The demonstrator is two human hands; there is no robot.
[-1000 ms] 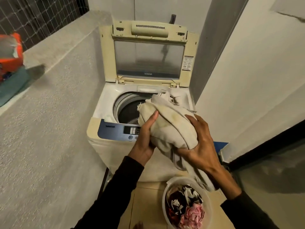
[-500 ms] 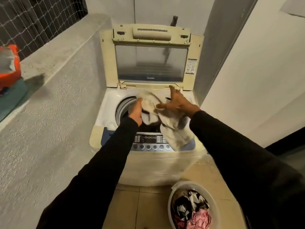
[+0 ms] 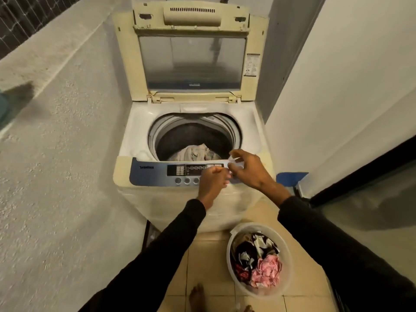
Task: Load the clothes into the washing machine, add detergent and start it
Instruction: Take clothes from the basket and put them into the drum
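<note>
Cloth [image 3: 194, 153] now lies crumpled in the drum [image 3: 195, 136], centre of frame; half a second ago both hands were pushing it over the rim. One garment loaded. Basket [image 3: 234, 238], lower right, still holds clothes [image 3: 258, 260], so loading goes on. Left hand [image 3: 212, 180] loosely curled, right hand [image 3: 247, 168] spread with fingers relaxed; both empty, over the panel [image 3: 157, 171]. Cloth is bunched, with no clear long axis. Washer [image 3: 135, 131] stands upright, lid [image 3: 191, 59] raised at top centre, mouth facing up.

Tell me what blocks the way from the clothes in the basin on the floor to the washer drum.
Nothing visible does. The lid stands raised, the drum mouth is open with one pale garment low inside, and both hands hold nothing above the control panel.
</note>
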